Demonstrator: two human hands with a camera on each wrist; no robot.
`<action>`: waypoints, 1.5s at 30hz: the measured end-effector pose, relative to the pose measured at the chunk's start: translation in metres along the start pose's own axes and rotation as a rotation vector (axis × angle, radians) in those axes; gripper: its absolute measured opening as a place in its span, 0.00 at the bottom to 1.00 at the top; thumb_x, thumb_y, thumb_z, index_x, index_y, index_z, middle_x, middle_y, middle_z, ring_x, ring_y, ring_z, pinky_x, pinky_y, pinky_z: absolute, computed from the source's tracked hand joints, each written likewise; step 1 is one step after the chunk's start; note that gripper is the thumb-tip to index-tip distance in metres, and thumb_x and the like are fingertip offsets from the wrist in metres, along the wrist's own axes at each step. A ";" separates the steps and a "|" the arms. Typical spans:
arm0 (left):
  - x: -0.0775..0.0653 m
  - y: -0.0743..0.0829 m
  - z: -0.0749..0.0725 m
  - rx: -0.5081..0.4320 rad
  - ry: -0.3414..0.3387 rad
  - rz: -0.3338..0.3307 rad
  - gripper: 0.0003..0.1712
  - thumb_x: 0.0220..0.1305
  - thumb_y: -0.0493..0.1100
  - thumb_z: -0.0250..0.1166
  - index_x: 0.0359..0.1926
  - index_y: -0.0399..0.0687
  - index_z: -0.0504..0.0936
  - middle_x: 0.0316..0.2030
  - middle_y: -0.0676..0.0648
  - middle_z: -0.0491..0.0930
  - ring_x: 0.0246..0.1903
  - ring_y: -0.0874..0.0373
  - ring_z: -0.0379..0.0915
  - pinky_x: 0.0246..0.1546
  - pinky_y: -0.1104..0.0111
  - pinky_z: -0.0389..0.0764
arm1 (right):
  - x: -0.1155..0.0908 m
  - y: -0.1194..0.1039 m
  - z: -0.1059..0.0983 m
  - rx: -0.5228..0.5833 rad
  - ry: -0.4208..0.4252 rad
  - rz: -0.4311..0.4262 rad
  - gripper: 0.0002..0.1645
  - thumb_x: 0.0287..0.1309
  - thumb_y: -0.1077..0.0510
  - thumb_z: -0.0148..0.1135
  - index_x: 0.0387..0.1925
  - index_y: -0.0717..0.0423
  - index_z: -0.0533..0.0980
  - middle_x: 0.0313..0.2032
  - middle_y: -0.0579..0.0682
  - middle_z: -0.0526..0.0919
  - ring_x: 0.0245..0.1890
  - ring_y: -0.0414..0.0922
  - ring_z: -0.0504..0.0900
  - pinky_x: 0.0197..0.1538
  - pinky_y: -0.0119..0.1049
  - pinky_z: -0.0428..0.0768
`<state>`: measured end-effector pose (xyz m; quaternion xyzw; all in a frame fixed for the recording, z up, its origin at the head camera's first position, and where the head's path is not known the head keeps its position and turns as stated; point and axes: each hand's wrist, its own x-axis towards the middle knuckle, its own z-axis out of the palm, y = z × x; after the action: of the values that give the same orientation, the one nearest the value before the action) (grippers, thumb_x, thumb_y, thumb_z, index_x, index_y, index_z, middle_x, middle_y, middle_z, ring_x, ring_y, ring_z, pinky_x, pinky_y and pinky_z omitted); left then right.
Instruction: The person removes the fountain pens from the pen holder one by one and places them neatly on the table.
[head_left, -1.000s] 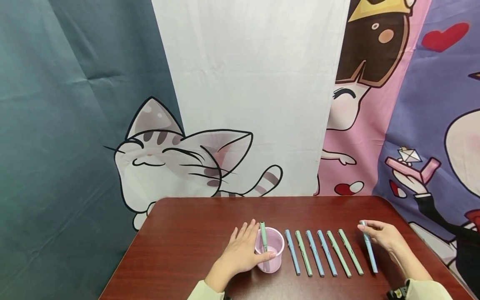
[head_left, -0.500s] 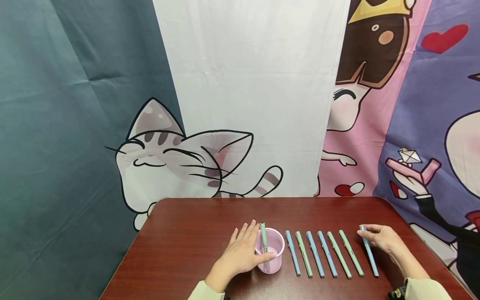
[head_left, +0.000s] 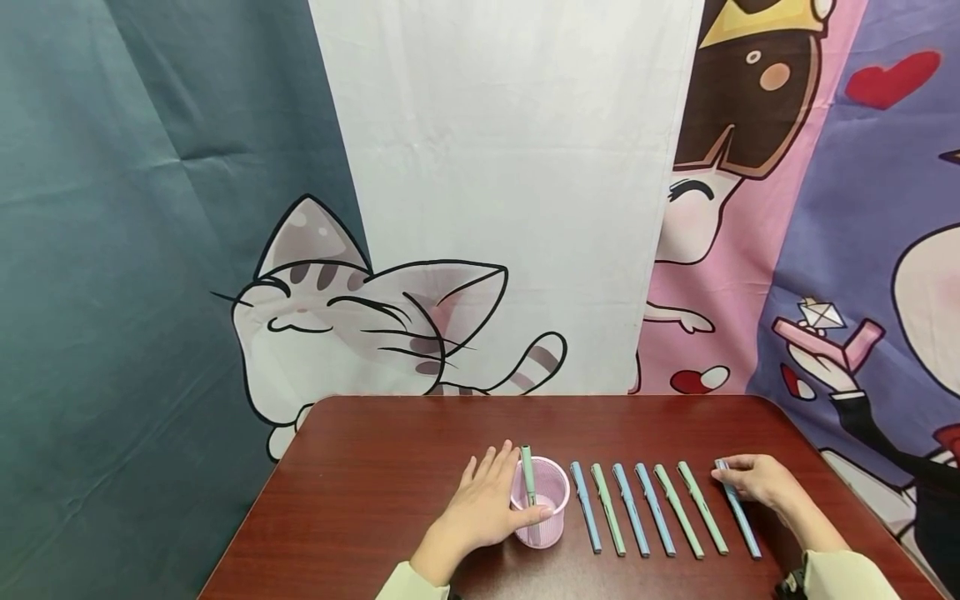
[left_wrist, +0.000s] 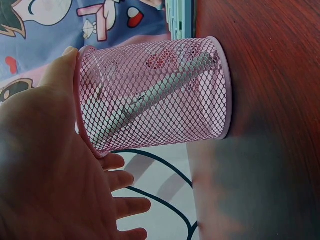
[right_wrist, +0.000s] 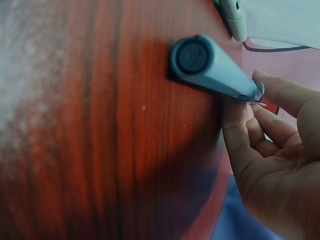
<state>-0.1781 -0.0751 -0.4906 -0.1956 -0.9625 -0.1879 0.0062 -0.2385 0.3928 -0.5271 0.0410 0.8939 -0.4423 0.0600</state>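
Note:
In the head view, my left hand (head_left: 483, 504) is spread against the pink mesh pen cup (head_left: 553, 529), fingers straight along its far-left side and thumb over the rim. The left wrist view shows the cup (left_wrist: 165, 95) upright on the table, a green pen (head_left: 528, 475) leaning inside it. At the right, my right hand (head_left: 761, 482) pinches the clip end of a blue pen (head_left: 741, 521) between thumb and fingers. This pen (right_wrist: 220, 67) lies low over the wood in the right wrist view, its other end facing the camera.
Between cup and right hand, several blue and green pens lie side by side, from a blue pen (head_left: 587, 508) to a green pen (head_left: 703, 508). The dark red wooden table (head_left: 360, 500) ends at a printed cloth backdrop (head_left: 495, 167).
My right hand has drawn the blue pen slightly towards the table's near edge and lower. My left hand stays at the cup, and the row of pens lies as before.

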 end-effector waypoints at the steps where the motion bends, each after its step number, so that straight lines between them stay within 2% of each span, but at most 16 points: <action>1: 0.000 0.000 0.000 -0.001 0.000 0.000 0.61 0.58 0.82 0.54 0.79 0.47 0.55 0.79 0.44 0.54 0.77 0.43 0.49 0.75 0.42 0.50 | 0.001 0.001 0.000 -0.007 -0.002 -0.003 0.37 0.60 0.53 0.72 0.55 0.82 0.72 0.37 0.59 0.86 0.33 0.43 0.84 0.35 0.35 0.85; 7: 0.000 0.001 -0.001 -0.023 0.001 0.004 0.61 0.59 0.80 0.56 0.79 0.47 0.55 0.78 0.43 0.54 0.77 0.42 0.49 0.75 0.42 0.49 | 0.006 0.001 0.001 -0.048 -0.006 0.019 0.40 0.58 0.49 0.74 0.57 0.80 0.73 0.43 0.66 0.85 0.34 0.45 0.87 0.37 0.40 0.87; 19: -0.001 0.003 -0.004 -0.010 -0.001 0.001 0.61 0.58 0.82 0.54 0.79 0.46 0.55 0.78 0.43 0.55 0.77 0.43 0.50 0.75 0.43 0.50 | 0.011 0.000 0.003 -0.118 0.010 -0.022 0.39 0.54 0.46 0.77 0.52 0.76 0.77 0.36 0.57 0.88 0.31 0.42 0.85 0.35 0.39 0.86; 28: 0.001 0.001 -0.003 -0.009 -0.007 0.006 0.61 0.59 0.82 0.54 0.79 0.46 0.55 0.79 0.43 0.54 0.77 0.42 0.49 0.75 0.43 0.49 | 0.014 -0.001 0.004 -0.146 0.025 -0.043 0.33 0.52 0.47 0.78 0.48 0.70 0.79 0.29 0.48 0.83 0.28 0.43 0.81 0.31 0.37 0.84; 32: 0.002 0.000 -0.002 -0.014 -0.008 0.003 0.62 0.58 0.83 0.52 0.80 0.46 0.54 0.79 0.43 0.53 0.77 0.43 0.49 0.75 0.43 0.49 | 0.014 -0.002 0.004 -0.164 0.023 -0.044 0.32 0.52 0.47 0.78 0.47 0.69 0.79 0.30 0.48 0.83 0.29 0.43 0.80 0.31 0.38 0.84; 36: 0.001 0.000 0.000 -0.015 -0.006 0.000 0.62 0.58 0.82 0.53 0.79 0.47 0.55 0.78 0.43 0.54 0.77 0.42 0.50 0.75 0.43 0.49 | 0.013 -0.002 0.004 -0.141 -0.007 -0.045 0.30 0.56 0.50 0.75 0.49 0.71 0.78 0.33 0.51 0.85 0.30 0.43 0.82 0.33 0.39 0.84; 40: 0.000 0.000 0.000 -0.006 -0.004 -0.002 0.61 0.58 0.82 0.53 0.79 0.47 0.55 0.78 0.43 0.54 0.77 0.42 0.50 0.75 0.43 0.50 | 0.011 -0.001 0.004 -0.085 -0.053 -0.051 0.26 0.63 0.56 0.69 0.51 0.75 0.75 0.35 0.53 0.84 0.32 0.44 0.82 0.34 0.37 0.84; 45: 0.000 0.000 0.000 -0.006 0.001 -0.004 0.62 0.58 0.82 0.53 0.79 0.46 0.55 0.78 0.44 0.54 0.77 0.42 0.50 0.75 0.43 0.50 | 0.009 -0.001 0.003 -0.054 -0.087 -0.062 0.25 0.65 0.60 0.65 0.53 0.77 0.73 0.37 0.54 0.84 0.35 0.43 0.81 0.36 0.36 0.84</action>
<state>-0.1776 -0.0749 -0.4908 -0.1936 -0.9623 -0.1910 0.0055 -0.2470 0.3903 -0.5296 -0.0078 0.9029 -0.4211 0.0862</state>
